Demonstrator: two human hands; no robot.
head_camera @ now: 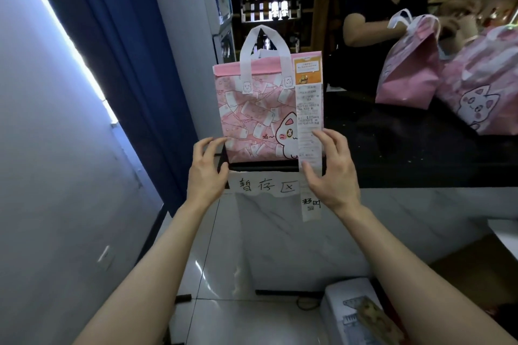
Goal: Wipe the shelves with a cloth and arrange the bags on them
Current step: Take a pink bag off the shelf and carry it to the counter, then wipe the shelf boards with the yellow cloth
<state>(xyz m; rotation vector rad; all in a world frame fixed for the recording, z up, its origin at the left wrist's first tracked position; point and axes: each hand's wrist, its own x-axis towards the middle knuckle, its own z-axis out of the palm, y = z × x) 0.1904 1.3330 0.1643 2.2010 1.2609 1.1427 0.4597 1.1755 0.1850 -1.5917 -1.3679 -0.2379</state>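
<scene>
Risk, as we judge it: pink bag [252, 109] stands upright at very front edge of dark shelf [420, 165] — careless nudge could tip it off, and dangling receipt [308, 120] could snag. Our left hand [206, 171] loosely spread, tips at bag's lower left corner; right hand [333, 173] spread wide, fingertips on receipt — neither gripping.

The black stone counter [392, 154] has bare room along its front edge, between the upright pink cat-print tote bag [252, 115] at the left front corner and two bigger pink bags [409, 70] toward the right end (another person's arm [361, 28] reaches over these). A tall white cabinet [190, 36] stands close on the tote's left, so that gap is narrow. A long white paper receipt [308, 134] hangs over the front edge.
</scene>
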